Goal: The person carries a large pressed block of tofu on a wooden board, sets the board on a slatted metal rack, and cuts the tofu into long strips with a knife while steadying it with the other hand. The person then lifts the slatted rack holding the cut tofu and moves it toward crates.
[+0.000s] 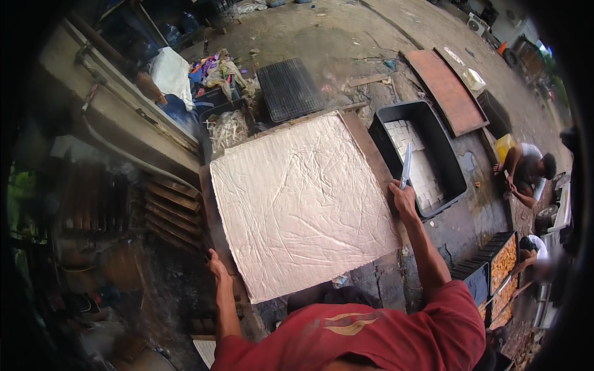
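Observation:
A large white slab covered with wrinkled cloth (303,201) lies on a wooden board (365,145) in front of me. My right hand (403,199) rests at the slab's right edge and grips a long knife (406,166) with its blade pointing away from me. My left hand (216,264) holds the board's near left edge. A black tub (447,162) to the right of the board holds several white cut cubes (413,162).
A black wire grate (289,88) and a rusty brown tray (447,89) lie on the wet concrete beyond. A person (526,170) crouches at the far right. Black crates with orange-brown fried pieces (504,264) stand at the lower right. Stacked wooden boards (168,213) are on the left.

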Motion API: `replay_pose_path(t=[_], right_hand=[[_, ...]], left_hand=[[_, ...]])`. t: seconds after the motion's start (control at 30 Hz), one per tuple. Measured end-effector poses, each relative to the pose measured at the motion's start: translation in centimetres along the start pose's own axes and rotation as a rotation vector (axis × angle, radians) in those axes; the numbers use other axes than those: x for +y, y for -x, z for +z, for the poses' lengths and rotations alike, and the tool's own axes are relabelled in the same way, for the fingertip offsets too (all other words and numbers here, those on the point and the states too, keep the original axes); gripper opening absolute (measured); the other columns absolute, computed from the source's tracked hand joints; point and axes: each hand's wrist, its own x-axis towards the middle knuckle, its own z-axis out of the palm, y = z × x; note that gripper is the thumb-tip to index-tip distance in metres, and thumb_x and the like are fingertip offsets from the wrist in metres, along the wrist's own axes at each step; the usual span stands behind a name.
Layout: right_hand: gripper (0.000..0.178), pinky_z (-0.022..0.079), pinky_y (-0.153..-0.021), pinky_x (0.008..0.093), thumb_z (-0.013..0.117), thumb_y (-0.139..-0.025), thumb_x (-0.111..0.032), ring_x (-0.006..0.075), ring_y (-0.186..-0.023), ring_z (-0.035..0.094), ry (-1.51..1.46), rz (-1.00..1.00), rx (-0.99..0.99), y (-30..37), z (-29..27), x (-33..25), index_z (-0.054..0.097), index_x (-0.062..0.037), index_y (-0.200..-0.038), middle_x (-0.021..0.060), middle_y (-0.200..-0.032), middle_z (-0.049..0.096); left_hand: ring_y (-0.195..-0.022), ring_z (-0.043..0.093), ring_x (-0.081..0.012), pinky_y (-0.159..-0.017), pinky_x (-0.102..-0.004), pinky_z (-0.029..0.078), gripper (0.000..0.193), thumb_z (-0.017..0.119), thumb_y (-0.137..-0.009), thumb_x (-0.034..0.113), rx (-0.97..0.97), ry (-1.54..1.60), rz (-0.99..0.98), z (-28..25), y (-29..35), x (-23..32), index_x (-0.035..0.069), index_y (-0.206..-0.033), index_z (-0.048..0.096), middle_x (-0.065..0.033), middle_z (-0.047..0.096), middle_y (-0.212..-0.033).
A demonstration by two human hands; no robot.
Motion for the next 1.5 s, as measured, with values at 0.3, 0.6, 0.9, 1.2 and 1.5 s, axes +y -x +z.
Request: replay_pose_path(t=[0.3, 0.6, 0.9, 1.2, 1.5], right_hand=[[0.056, 0.049, -0.098, 0.0333, 0.073, -0.095, -0.03, 0.0198, -0.107, 0.066, 0.178, -0.009, -0.024, 0.1, 0.0, -1.4, 0.064, 0.0065, -0.137, 0.0113, -0.117, 0.073], [0.058, 0.045, -0.105, 0.0327, 0.067, -0.101, -0.03, 0.0209, -0.115, 0.062, 0.365, -0.032, -0.087, 2.0, -0.9, -2.9, 0.057, 0.0092, -0.142, 0.015, -0.129, 0.068], [0.053, 0.046, -0.107, 0.0356, 0.065, -0.103, -0.027, 0.0235, -0.12, 0.065, 0.399, 0.047, 0.029, 3.2, -1.8, -0.7, 0.059, 0.0063, -0.143, 0.0147, -0.134, 0.068], [0.048, 0.052, -0.095, 0.0427, 0.067, -0.1, -0.036, 0.0357, -0.105, 0.071, 0.048, -0.02, 0.291, 6.5, -3.6, 3.0, 0.066, -0.0007, -0.132, 0.0211, -0.111, 0.074], [0.04, 0.047, -0.083, 0.05, 0.066, -0.099, -0.039, 0.0399, -0.09, 0.062, 0.071, 0.177, 0.402, 19.1, -12.7, 13.8, 0.066, 0.0007, -0.105, 0.0201, -0.093, 0.063]], left_hand=[[-0.126, 0.059, -0.038, -0.108, -0.0447, 0.044, 0.085, 0.054, -0.104, 0.061, 0.066, -0.448, -0.124, 3.2, 3.8, 4.1, -0.019, -0.133, 0.056, -0.0305, 0.06, -0.138], [-0.13, 0.051, -0.0462, -0.11, -0.0579, 0.038, 0.048, 0.056, -0.105, 0.037, -0.14, -1.128, 0.65, 3.3, 8.3, 15.7, -0.008, -0.114, 0.071, -0.0288, 0.059, -0.131], [-0.158, 0.01, -0.0502, -0.125, -0.0656, 0.011, 0.087, 0.051, -0.103, 0.061, -0.633, -1.139, 1.057, 19.6, 15.0, 12.4, 0.003, -0.164, 0.029, -0.0297, 0.014, -0.171], [-0.161, 0.007, -0.0435, -0.126, -0.0628, 0.009, 0.087, 0.049, -0.102, 0.063, -0.504, -1.432, 1.104, 22.8, 10.4, 11.7, 0.017, -0.169, 0.02, -0.0197, 0.009, -0.175], [-0.157, 0.016, -0.0504, -0.124, -0.0656, 0.016, 0.09, 0.029, -0.102, 0.077, -0.232, -1.647, 1.022, 27.1, 12.7, 9.2, 0.02, -0.17, 0.015, -0.0204, 0.014, -0.174]])
